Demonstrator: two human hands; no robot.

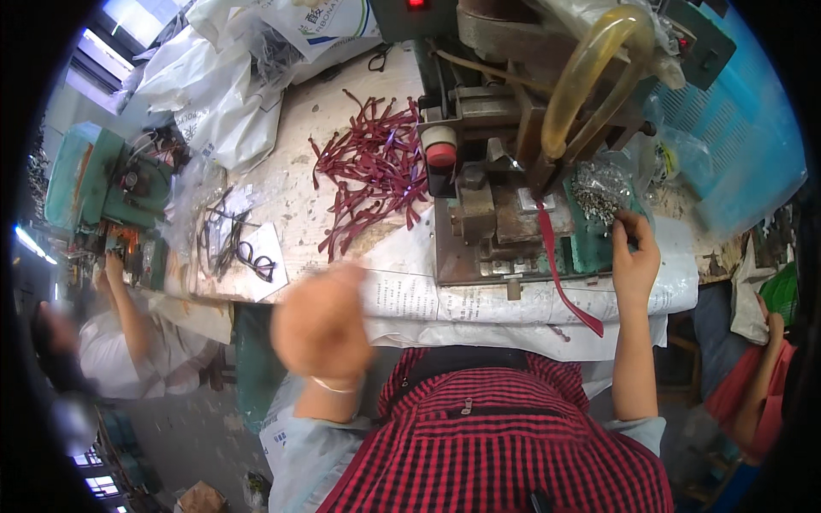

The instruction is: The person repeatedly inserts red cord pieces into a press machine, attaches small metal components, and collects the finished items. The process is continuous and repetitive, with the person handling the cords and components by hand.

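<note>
My left hand [321, 325] is over the table's front edge, smeared by motion, so its fingers cannot be made out. My right hand [637, 256] has thumb and fingertips drawn together beside a pile of small metal parts [592, 190]; anything pinched there is too small to name. One dark red spectacle temple [552, 256] has its upper end at the small metal block of a bench machine [492, 209], and its curved tip hangs down over the front edge. Many similar red temples lie in a loose heap [372, 167] left of the machine.
A red button [440, 154] sits on the machine's left side; a yellowish hose [569, 94] loops above. Dark spectacle frames [256, 261] lie at the left on paper. White plastic bags [231, 103] and a blue crate [727, 128] stand behind. Co-workers [141, 342] sit on both sides.
</note>
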